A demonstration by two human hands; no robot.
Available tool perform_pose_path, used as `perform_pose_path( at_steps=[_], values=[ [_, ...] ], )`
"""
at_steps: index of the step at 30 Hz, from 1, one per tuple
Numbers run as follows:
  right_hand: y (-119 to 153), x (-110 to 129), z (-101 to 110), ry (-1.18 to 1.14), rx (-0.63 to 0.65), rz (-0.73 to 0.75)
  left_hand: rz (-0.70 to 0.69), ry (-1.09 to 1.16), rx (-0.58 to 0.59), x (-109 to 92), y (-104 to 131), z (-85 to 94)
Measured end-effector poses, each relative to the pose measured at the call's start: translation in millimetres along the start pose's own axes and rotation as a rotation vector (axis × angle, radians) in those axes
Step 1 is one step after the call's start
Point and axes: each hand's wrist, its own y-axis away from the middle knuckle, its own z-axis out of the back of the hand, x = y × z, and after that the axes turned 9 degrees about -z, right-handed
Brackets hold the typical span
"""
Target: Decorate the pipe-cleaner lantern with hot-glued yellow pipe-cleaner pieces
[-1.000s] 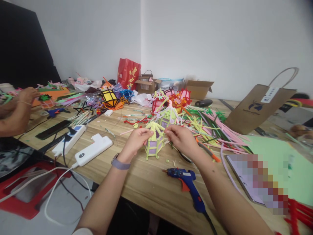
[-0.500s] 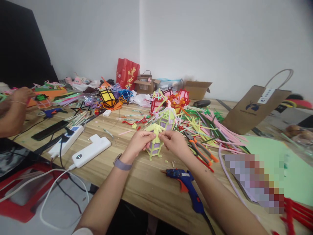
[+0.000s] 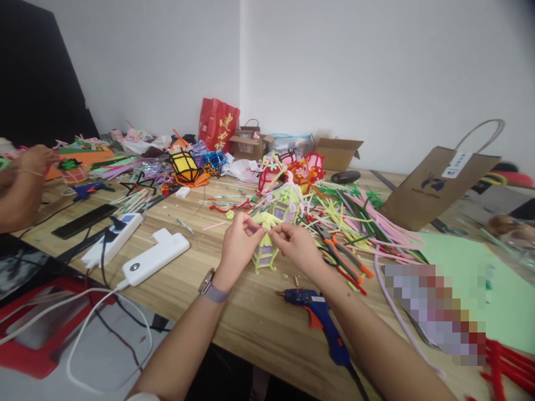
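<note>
A small lantern (image 3: pixel 264 262) with a yellow-green pipe-cleaner frame and purple panels stands upright on the table in front of me. My left hand (image 3: pixel 239 242) pinches at its top from the left, thumb and forefinger together. From the right, my right hand (image 3: pixel 297 244) pinches the same yellow-green top, and the fingertips of both hands almost meet. What exactly lies between the fingertips is too small to make out. Just behind stands a similar lantern (image 3: pixel 285 211) with a pink top. A blue glue gun (image 3: pixel 321 320) lies below my right wrist.
Orange-handled pliers (image 3: pixel 345 257) lie beside my right forearm, near loose pipe cleaners (image 3: pixel 368 220). A white power bank (image 3: pixel 156 259) and a power strip (image 3: pixel 115 239) are at left. A paper bag (image 3: pixel 438 186) leans at right. Another person's hand (image 3: pixel 35 161) works at far left.
My left hand has turned, its wrist shifting right and its knuckles rising. My right hand has moved slightly left at the lantern's top. The lantern stays in place.
</note>
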Motion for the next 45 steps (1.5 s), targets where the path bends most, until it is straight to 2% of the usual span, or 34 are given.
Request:
perform_pose_path(
  at_steps=[7,16,21,24,27,33,36,38,40,42,43,45],
  values=[
    [2.7,1.0,-1.3,0.040,-0.029,0.073,-0.008,0.042,-0.002,1.2,0.0,-1.4],
    [5.0,2.1,-1.1,0.096,-0.017,0.059,-0.013,0.054,-0.005,2.2,1.1,-3.0],
    [4.1,1.0,2.8,0.142,0.002,0.036,-0.023,0.170,0.016,2.5,0.9,10.3],
    [2.0,-0.9,5.2,0.135,0.019,0.087,-0.088,0.110,-0.059,1.6,-4.0,22.3],
    [-1.0,-4.1,6.3,0.070,0.041,0.158,-0.149,-0.007,-0.056,1.3,-13.5,28.5],
    [-8.0,-15.2,13.0,-0.028,0.052,0.322,-0.212,-0.156,0.033,6.3,-34.6,20.9],
    [-11.3,-21.0,18.0,-0.042,0.072,0.397,-0.292,-0.127,0.051,13.7,-39.0,15.0],
    [-12.9,-24.4,19.8,-0.036,0.090,0.424,-0.356,0.020,0.141,20.3,-38.9,12.5],
    [-14.3,-27.3,19.7,-0.032,0.107,0.434,-0.384,0.191,0.328,26.6,-37.1,11.5],
    [-15.5,-29.5,18.5,-0.033,0.124,0.420,-0.387,0.259,0.508,30.7,-34.9,11.8],
    [-16.2,-30.1,18.2,-0.035,0.137,0.404,-0.389,0.257,0.555,31.7,-33.9,12.1],
    [-17.7,-30.7,19.8,-0.048,0.148,0.356,-0.404,0.231,0.555,31.8,-32.6,12.9]
  ],
)
